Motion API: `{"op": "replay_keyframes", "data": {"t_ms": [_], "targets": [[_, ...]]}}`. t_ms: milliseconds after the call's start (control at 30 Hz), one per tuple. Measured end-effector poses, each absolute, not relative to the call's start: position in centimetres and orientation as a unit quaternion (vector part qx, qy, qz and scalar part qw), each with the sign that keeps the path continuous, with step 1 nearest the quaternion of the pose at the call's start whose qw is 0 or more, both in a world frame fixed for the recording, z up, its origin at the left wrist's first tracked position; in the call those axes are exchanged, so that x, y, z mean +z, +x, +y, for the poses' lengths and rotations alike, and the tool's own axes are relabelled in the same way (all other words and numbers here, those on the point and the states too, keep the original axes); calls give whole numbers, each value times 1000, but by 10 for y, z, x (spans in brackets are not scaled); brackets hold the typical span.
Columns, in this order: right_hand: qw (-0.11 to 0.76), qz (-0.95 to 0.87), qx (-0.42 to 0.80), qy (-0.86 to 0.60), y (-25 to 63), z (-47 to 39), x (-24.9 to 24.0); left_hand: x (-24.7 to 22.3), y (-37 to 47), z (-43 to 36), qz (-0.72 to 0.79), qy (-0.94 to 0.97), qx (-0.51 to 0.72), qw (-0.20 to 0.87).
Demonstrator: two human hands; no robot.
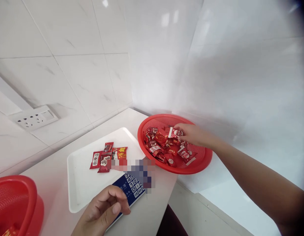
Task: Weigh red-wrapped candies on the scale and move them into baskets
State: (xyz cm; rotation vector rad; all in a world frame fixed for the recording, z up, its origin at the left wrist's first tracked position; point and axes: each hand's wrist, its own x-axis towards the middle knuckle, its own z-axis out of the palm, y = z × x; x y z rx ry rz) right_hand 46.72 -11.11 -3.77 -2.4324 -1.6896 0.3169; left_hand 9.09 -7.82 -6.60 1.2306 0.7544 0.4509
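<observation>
My right hand (pixel 191 133) reaches into the red basket (pixel 203 164) on the right and pinches a red and white wrapped candy (pixel 175 132) above the pile of red packets (pixel 166 147). Curled over the front of a blue keypad panel (pixel 135 187), my left hand (pixel 110 206) has its fingers bent and no object visible in it. Behind it lies a white tray (pixel 79 183) with several red packets (pixel 95 160) on it. A pixelated patch hides part of the tray's front right and the keypad.
Another red basket (pixel 31 209) stands at the lower left, partly out of view, with red packets inside. Tiled walls meet behind the white table (pixel 53 170). A socket panel (pixel 33 119) is on the left wall. The table's right edge runs below the right basket.
</observation>
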Motion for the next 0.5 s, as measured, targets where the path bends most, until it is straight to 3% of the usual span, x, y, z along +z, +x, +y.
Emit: {"op": "replay_keyframes", "data": {"t_ms": [133, 367, 500], "targets": [[221, -608, 173, -743, 413, -126, -17, -69, 109, -78, 314, 550, 236, 737], [268, -698, 272, -606, 313, -125, -38, -75, 128, -78, 284, 574, 318, 699], [314, -659, 348, -588, 289, -114, -66, -82, 112, -77, 333, 553, 354, 677]]}}
